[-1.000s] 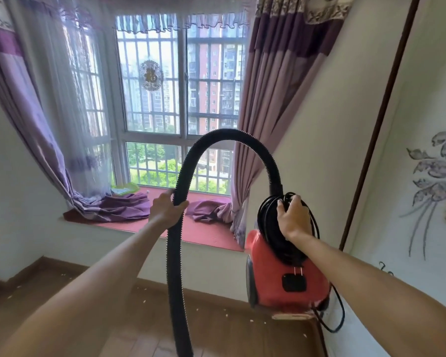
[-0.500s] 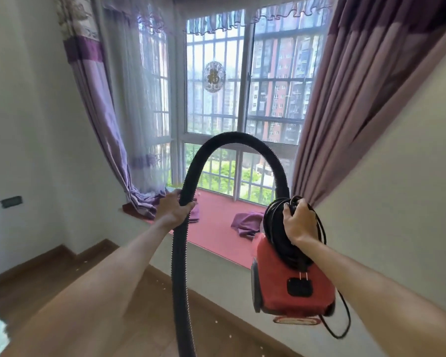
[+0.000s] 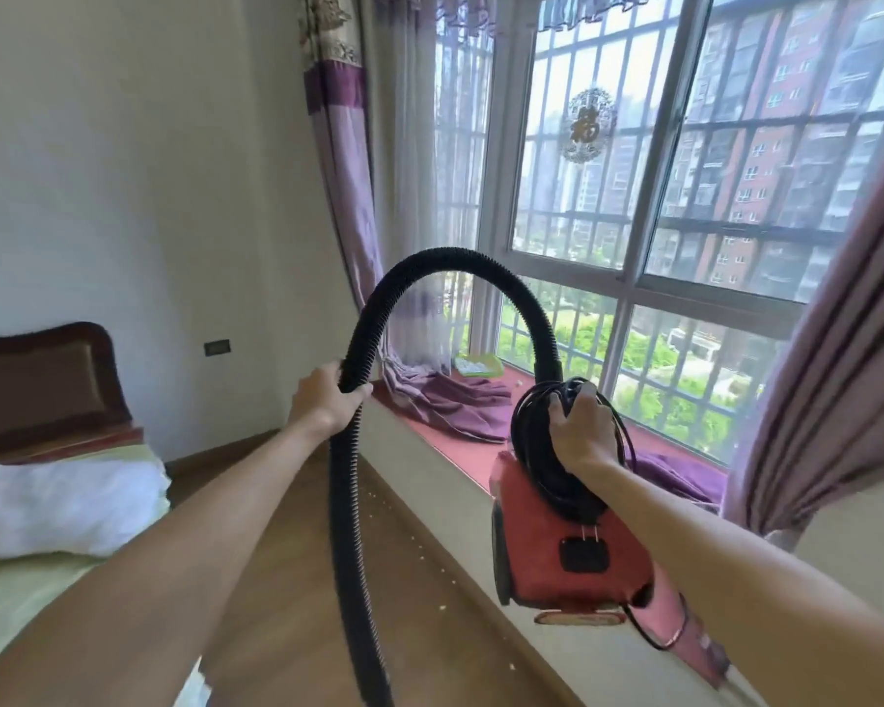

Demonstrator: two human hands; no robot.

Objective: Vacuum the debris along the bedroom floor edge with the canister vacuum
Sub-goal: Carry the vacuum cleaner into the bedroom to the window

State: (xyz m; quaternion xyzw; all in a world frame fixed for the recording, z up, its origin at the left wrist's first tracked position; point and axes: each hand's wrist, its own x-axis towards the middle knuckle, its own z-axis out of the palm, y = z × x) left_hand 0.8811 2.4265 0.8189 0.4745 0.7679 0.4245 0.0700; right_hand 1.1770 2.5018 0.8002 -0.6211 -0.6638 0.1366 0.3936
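Left grip holds the hose, right grip the red vacuum; crumbs lie on the wooden floor below the window with 福 ornament.

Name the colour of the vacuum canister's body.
Red: the canister body shows best in the head view.

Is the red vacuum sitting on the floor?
No, the right hand holds the red vacuum up in the air by its cord-wrapped top, above the floor.

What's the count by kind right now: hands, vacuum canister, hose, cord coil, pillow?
Hands: 2 (left hand, right hand)
Red canister: 1
Black hose: 1
Cord coil: 1
White pillow: 1
Total: 6
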